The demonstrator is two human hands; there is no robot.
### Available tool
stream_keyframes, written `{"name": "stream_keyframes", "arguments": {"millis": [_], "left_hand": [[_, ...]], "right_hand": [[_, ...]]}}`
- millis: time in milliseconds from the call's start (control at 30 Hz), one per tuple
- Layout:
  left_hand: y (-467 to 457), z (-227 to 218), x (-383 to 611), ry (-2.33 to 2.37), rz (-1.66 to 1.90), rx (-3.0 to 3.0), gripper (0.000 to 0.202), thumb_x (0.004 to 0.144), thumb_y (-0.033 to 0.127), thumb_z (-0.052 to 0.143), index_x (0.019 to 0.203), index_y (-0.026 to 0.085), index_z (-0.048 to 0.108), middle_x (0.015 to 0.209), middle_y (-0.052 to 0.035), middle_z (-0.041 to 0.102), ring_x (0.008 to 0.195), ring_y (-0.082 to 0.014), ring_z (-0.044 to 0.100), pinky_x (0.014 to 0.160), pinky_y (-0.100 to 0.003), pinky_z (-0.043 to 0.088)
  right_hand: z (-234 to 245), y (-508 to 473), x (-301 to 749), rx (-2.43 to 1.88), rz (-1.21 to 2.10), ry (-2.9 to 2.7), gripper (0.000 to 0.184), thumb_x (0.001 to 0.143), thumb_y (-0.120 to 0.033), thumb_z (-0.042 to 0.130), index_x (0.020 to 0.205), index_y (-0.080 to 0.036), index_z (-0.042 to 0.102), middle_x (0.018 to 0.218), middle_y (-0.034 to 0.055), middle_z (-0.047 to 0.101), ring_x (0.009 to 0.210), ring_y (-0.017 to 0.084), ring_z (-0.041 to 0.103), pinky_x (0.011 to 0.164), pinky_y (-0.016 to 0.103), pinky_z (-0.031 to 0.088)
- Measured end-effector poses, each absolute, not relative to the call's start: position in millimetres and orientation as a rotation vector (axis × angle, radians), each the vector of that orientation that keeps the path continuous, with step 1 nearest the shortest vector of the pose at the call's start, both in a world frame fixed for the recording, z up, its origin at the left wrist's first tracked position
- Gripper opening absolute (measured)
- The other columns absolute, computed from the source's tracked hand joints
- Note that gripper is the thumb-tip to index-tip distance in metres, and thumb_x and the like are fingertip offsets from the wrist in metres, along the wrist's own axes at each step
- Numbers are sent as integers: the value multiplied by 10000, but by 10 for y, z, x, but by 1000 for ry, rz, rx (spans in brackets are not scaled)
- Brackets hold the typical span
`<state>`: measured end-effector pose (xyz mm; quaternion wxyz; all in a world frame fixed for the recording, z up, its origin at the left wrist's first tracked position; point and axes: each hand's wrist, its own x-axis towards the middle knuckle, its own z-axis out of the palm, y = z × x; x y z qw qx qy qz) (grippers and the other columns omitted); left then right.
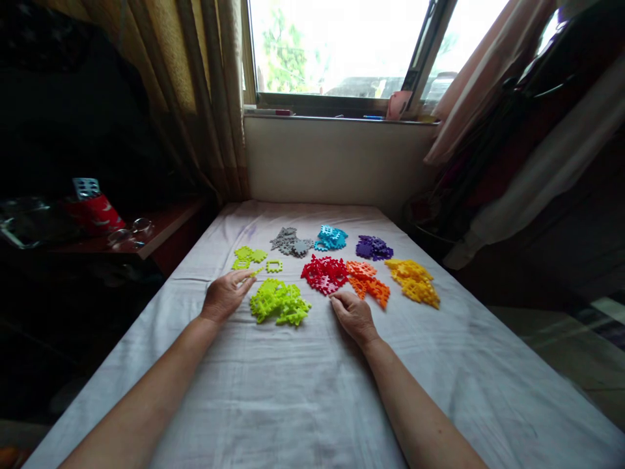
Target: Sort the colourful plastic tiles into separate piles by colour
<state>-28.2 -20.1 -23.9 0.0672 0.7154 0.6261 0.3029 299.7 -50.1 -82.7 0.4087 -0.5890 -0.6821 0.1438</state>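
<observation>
My left hand (225, 293) pinches a small lime-green interlocking plastic piece (256, 271) by its end. Just beyond it lie flat yellow-green pieces (250, 254) and a square, frame-shaped green piece (274, 266). To the right of that hand is a heap of lime-green pieces (279, 303). My right hand (352, 316) rests on the sheet with its fingers curled, close to the near edge of the red pieces (325, 273) and the orange pieces (368, 283). Its fingertips are partly hidden, so whether anything is in them cannot be made out.
Further back are grey (290, 241), blue (331, 238) and purple piles (374, 247); a yellow pile (414, 281) lies right. All rest on a pale sheet (293, 391). Left stands a side table (170, 228) with glasses (131, 233). Clothes (488, 117) hang at right.
</observation>
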Motion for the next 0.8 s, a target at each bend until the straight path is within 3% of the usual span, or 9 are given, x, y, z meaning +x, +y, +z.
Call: {"name": "stream_keyframes", "arguments": {"millis": [133,267,400,567,800], "left_hand": [[-286,-216,124,1626,782,2304,377,882,467,493,1078,279,754,1199,-14,734,1131,-209,661,1024,-337,490],[-266,-193,122,1542,641,2307,436,857,562,525,1100,271,741,1198,-30,733,1112,-219,666,992,-331,500],[-89,-190,-184,1941,555,2235,438,868,578,502,1105,275,711,1199,-52,719,1108,-236,652,959,-337,495],[101,-290,-465,2389,238,2114,505,821,557,549,1155,191,651,1184,-138,687,1103,-311,627,929,-399,483],[51,-402,-573,2310,513,2027,321,837,428,535,1049,240,688,1076,-71,739,1008,-273,662,882,-365,498]], "right_hand": [[-810,-511,2993,-1473,371,-1714,229,844,-298,529,840,-254,754,876,40,774,836,208,711,821,328,549],[-790,-522,2990,-1452,380,-1705,230,843,-295,524,831,-256,750,858,38,772,819,206,711,818,325,551],[-777,-525,2992,-1442,401,-1697,229,841,-301,523,823,-260,747,861,41,773,824,207,708,801,320,550],[-777,-524,2992,-1438,424,-1687,228,835,-304,523,819,-258,745,861,42,774,830,212,706,824,332,551],[-785,-523,2996,-1438,415,-1701,234,845,-309,518,824,-257,745,867,49,771,846,215,710,830,338,551]]}}
